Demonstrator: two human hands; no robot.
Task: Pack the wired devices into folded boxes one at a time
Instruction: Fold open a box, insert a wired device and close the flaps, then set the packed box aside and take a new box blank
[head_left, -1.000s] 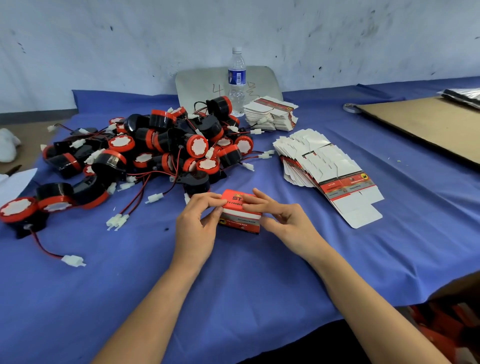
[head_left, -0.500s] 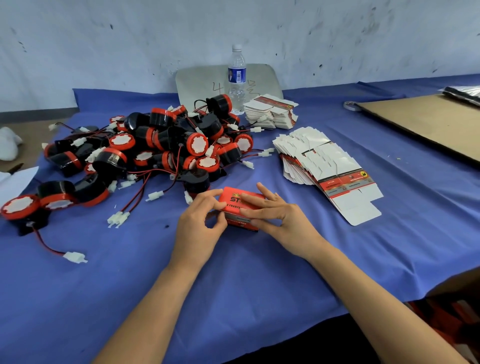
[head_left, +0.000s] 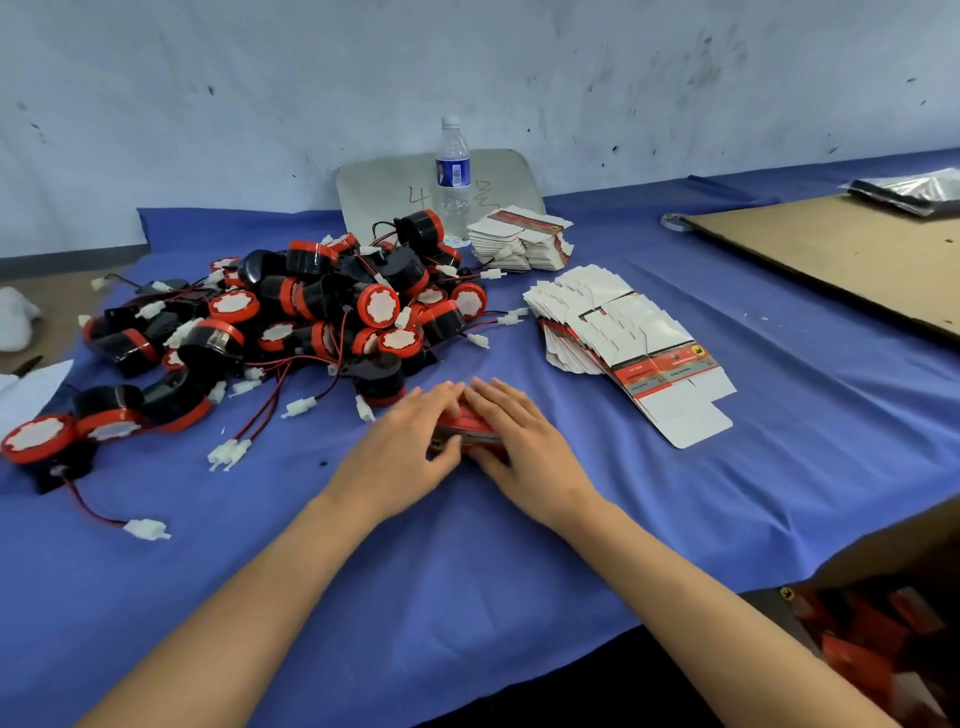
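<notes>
A small red folded box (head_left: 467, 432) lies on the blue cloth (head_left: 467, 545) in front of me, mostly covered by both hands. My left hand (head_left: 410, 447) holds its left side, fingers laid over the top and thumb against the near face. My right hand (head_left: 522, 441) holds the right side the same way. The box's contents are hidden. Just beyond lies a heap of black-and-red wired devices (head_left: 332, 312) with red-black leads and white plugs.
A fanned stack of flat box blanks (head_left: 623, 338) lies to the right, and a smaller stack (head_left: 519, 239) beside a water bottle (head_left: 453, 182). A brown cardboard sheet (head_left: 831, 254) covers the far right. A carton with red boxes (head_left: 883, 623) stands below the table edge.
Both hands have closed down over the red box, from fingertip holds at its ends to fingers laid across its top. The box sits lower and flatter on the cloth.
</notes>
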